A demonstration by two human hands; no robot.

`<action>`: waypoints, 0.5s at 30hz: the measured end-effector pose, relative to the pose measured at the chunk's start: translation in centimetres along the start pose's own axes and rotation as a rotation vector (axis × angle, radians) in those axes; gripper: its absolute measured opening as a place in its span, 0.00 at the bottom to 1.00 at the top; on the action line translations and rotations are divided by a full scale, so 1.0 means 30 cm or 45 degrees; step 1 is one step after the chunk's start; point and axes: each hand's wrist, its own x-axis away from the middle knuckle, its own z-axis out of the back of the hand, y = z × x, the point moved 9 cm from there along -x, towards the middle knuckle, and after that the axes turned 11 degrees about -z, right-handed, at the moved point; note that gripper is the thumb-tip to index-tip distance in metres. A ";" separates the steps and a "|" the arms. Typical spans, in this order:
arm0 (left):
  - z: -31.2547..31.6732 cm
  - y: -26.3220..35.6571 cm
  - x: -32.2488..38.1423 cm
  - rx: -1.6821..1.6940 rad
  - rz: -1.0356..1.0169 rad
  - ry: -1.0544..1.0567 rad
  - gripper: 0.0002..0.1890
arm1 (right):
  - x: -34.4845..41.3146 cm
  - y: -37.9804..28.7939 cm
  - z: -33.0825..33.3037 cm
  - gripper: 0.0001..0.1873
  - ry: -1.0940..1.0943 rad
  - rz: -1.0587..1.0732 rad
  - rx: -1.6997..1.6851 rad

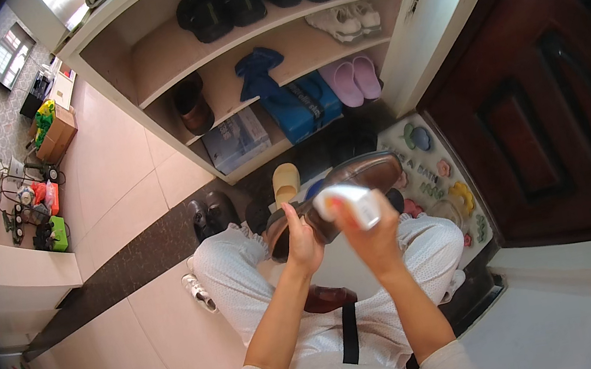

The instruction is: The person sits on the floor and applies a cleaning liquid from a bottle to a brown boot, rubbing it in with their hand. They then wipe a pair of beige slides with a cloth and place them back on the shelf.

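My left hand (304, 243) grips a brown leather shoe (364, 170) near its heel, and the shoe's toe points up and to the right. In my right hand (377, 238) is a blurred white container (352, 205) with red and orange markings, held over the middle of the shoe. My fingers and the container hide part of the shoe. Another reddish-brown leather item, perhaps a shoe, (329, 297) lies between my legs, close to my lap.
A shoe cabinet (157, 48) with several shoes, a blue bag (300, 105) and pink clogs (356, 81) stands ahead. Black shoes (213, 214) and a yellow slipper (286, 183) are on the floor. A patterned mat (425, 177) lies by the dark red door (534, 111).
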 end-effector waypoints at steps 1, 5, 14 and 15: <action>0.027 -0.011 0.004 -0.094 0.025 -0.004 0.48 | 0.023 -0.040 -0.022 0.15 -0.046 0.040 -0.029; 0.013 0.026 0.008 0.062 -0.021 -0.030 0.49 | 0.009 0.052 -0.013 0.14 -0.088 0.000 0.036; 0.002 0.044 0.007 0.155 -0.012 -0.122 0.47 | 0.050 0.037 -0.005 0.13 -0.085 -0.070 0.022; -0.002 0.043 0.004 0.197 0.002 -0.122 0.48 | 0.036 0.048 0.009 0.13 -0.054 -0.092 0.018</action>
